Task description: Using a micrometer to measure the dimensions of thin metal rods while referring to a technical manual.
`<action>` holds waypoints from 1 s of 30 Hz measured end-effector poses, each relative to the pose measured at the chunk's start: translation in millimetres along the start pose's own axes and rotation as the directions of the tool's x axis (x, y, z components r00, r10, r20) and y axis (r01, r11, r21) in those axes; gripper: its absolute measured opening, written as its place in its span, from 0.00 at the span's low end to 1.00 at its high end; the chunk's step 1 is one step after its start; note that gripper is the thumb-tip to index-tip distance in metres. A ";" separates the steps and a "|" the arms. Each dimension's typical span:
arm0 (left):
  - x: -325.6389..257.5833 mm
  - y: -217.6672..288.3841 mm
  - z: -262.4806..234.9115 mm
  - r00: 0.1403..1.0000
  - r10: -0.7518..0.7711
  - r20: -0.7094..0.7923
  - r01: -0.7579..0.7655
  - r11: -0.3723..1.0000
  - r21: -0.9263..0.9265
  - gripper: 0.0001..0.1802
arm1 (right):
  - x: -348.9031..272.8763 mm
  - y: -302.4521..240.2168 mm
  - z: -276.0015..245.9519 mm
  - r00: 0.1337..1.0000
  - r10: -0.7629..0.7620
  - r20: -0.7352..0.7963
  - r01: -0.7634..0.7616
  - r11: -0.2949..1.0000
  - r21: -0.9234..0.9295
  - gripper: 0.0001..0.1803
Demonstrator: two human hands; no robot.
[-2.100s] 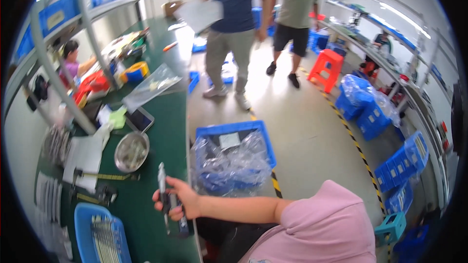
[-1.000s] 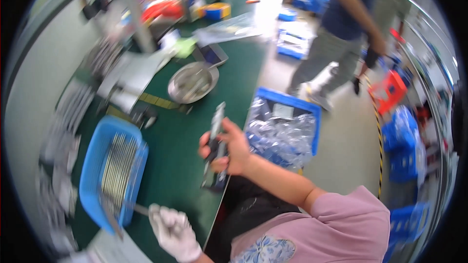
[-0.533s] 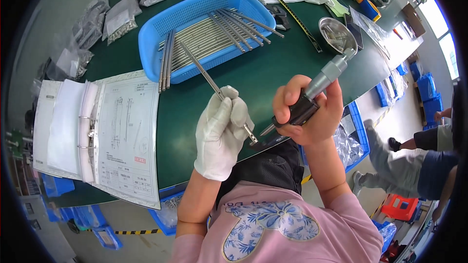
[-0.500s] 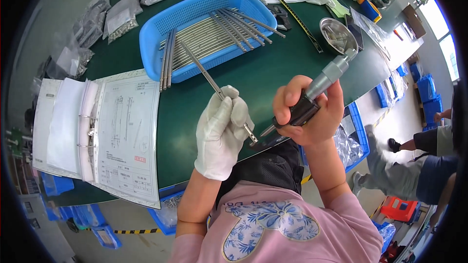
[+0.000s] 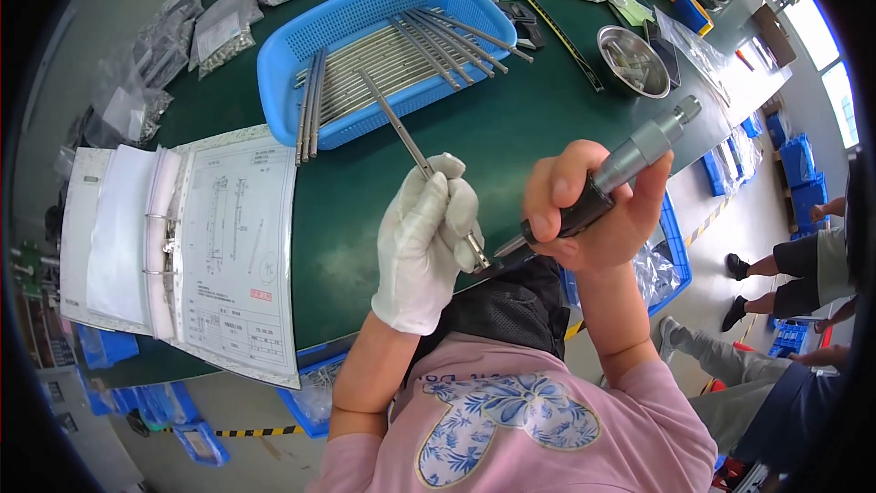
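My left hand point(image 5: 412, 251), in a white glove, is closed around a thin steel rod point(image 5: 391, 117). The rod slants from beside the blue basket down to my fingers, and its drilled lower end pokes out below them. In my bare right hand point(image 5: 598, 224) is a micrometer point(image 5: 636, 153) with a silver thimble and dark frame; my fingers wrap the frame. The micrometer's pointed lower part is close to the rod's end; whether they touch I cannot tell. Beyond my hands stands a blue plastic basket point(image 5: 274, 59) of steel rods point(image 5: 360, 68), several leaning over its rim.
An open ring binder with a drawing point(image 5: 233, 256) lies at left. Bagged small parts point(image 5: 224, 27) line the far left. A metal bowl point(image 5: 652, 68) of small pieces, a caliper point(image 5: 538, 14) and papers are at the far right. People point(image 5: 789, 393) stand beyond the green table point(image 5: 338, 228).
Both hands have shifted slightly right, still holding the rod and the micrometer. The micrometer is tilted a little more to the right. People at the right have moved.
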State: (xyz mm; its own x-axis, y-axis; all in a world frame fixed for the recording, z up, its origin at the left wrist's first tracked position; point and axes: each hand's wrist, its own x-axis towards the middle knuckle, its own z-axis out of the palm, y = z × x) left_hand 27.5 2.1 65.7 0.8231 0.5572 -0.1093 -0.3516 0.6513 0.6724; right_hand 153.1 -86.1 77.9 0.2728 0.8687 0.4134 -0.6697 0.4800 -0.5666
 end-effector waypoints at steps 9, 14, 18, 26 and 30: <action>-0.6 0.5 5.2 1.000 0.006 -0.004 -0.006 1.000 0.017 0.14 | -1.3 -3.9 3.3 1.000 -0.024 -0.003 0.023 0.991 -0.128 0.37; -0.4 2.5 7.1 1.000 -0.007 0.015 0.007 1.000 0.003 0.14 | -3.3 -3.7 0.8 0.999 -0.047 -0.001 0.046 0.989 -0.142 0.36; 0.4 1.2 7.4 1.000 -0.013 0.025 0.013 1.000 -0.002 0.13 | -4.6 -4.5 1.9 0.998 -0.061 -0.028 0.057 0.991 -0.124 0.36; 1.7 -0.1 9.8 0.999 -0.037 0.036 0.038 0.999 -0.023 0.12 | -7.1 -4.6 -0.6 0.999 -0.019 -0.038 0.020 0.999 0.028 0.36; 2.5 -1.7 10.3 0.994 -0.045 0.104 0.058 0.991 -0.121 0.10 | -6.3 -2.6 -3.2 1.000 -0.020 0.001 0.020 0.997 0.081 0.38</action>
State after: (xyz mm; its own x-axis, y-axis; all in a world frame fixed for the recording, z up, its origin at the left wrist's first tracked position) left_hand 34.8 -2.9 71.9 0.8800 0.4707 -0.0632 -0.3549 0.7402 0.5711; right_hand 155.4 -92.4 74.5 0.2853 0.8588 0.4255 -0.7178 0.4857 -0.4989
